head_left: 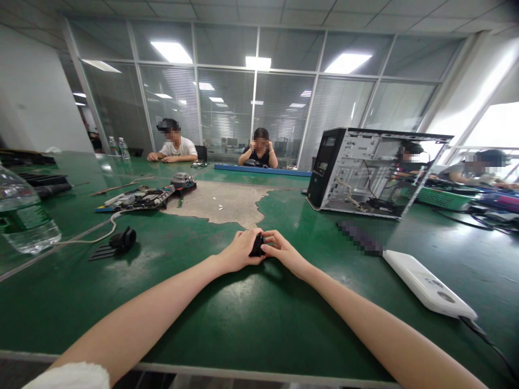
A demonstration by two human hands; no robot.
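Note:
Near the middle of the green table, my left hand [242,250] is closed around a small black object [257,246], whose kind I cannot make out. From the other side, the bent fingers and thumb of my right hand [283,250] grip the same piece. Both hands cover much of it, just above the tabletop. Left of my hands lies a black plastic part [121,241] with a round end and several long prongs. Beyond that sits a circuit board [140,198] with a fan-topped cooler [183,182] at its right end.
An open computer case [324,167] stands at the right. Closer in lies a white power bank [430,282] with a black cable. A water bottle [24,216] is at the far left. Worn bare patch [223,202] marks the tabletop. Several people sit around the table.

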